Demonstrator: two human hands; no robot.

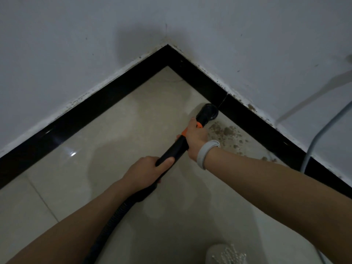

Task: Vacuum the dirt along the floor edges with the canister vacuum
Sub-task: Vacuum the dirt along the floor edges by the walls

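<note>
Our right hand (pixel 194 136) curls around the wand (pixel 174 149) near its orange collar, and our left hand (pixel 146 171) grips it lower down. The nozzle (pixel 207 111) sits at the floor's (pixel 95 168) right edge against the black skirting (pixel 247 115), with dirt (pixel 226 132) just beside it.

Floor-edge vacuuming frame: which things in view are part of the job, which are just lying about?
In the job:
- vacuum wand, gripped by left hand and right hand
- round nozzle at the black skirting
- dirt on the tiles beside the skirting
- ribbed hose

Lying about:
- grey cable down the right wall
- pale beaded object at the bottom edge, unclear what
</note>
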